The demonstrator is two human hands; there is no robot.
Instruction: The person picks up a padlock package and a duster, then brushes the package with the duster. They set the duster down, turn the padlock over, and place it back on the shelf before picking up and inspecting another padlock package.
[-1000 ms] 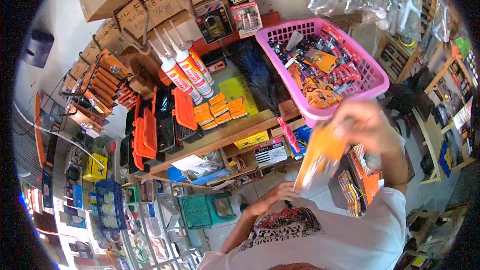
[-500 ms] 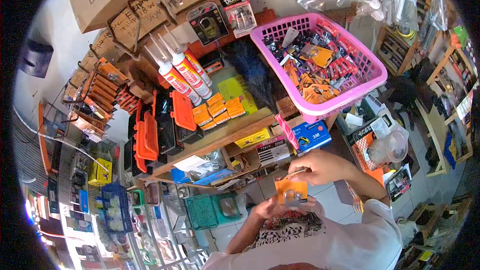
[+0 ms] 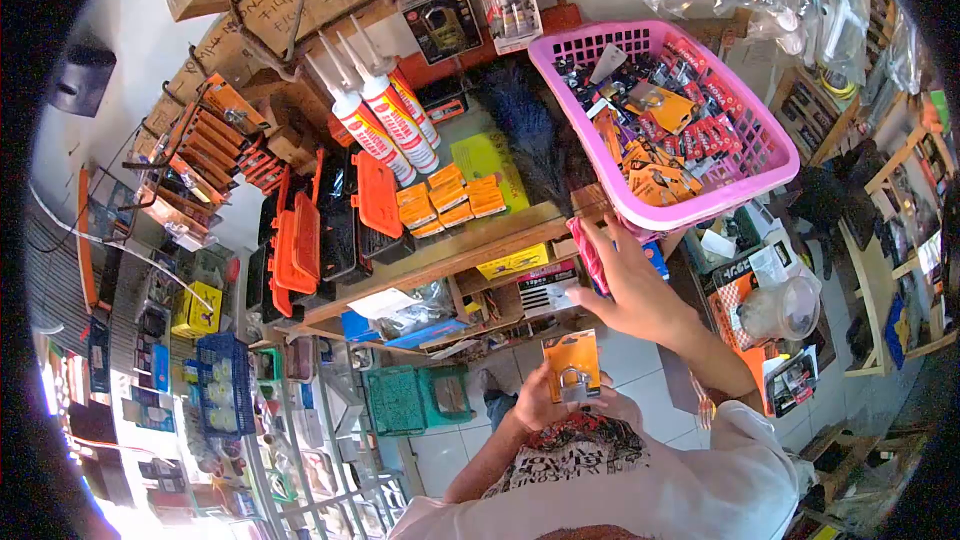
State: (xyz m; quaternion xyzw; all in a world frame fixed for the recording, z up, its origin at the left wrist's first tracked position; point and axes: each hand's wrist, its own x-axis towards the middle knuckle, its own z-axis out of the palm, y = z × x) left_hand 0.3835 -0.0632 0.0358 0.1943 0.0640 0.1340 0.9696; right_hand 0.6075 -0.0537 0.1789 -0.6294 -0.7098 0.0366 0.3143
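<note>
My left hand (image 3: 538, 402) is closed on a padlock in an orange card pack (image 3: 572, 352), held upright in front of my chest. The metal shackle shows at the lower part of the card. My right hand (image 3: 640, 290) is raised at the shelf edge, fingers stretched out and thumb apart. Between thumb and fingers, overlapping the hand in this view, is the pink handle of a dark feather duster (image 3: 530, 125). Just above that hand stands a pink basket (image 3: 700, 208) full of carded goods in orange and red.
On the wooden shelf (image 3: 450, 252) are sealant tubes (image 3: 372, 133), small orange boxes (image 3: 432, 202) and orange-lidded cases (image 3: 297, 248). A lower shelf carries a yellow box (image 3: 512, 261). Green crates (image 3: 395, 400) sit on the tiled floor. At right lies a clear plastic tub (image 3: 798, 300).
My right hand has left the padlock pack, where it pinched something small, and moved up to the duster handle with its fingers opened. The left hand keeps the pack. The view has shifted slightly.
</note>
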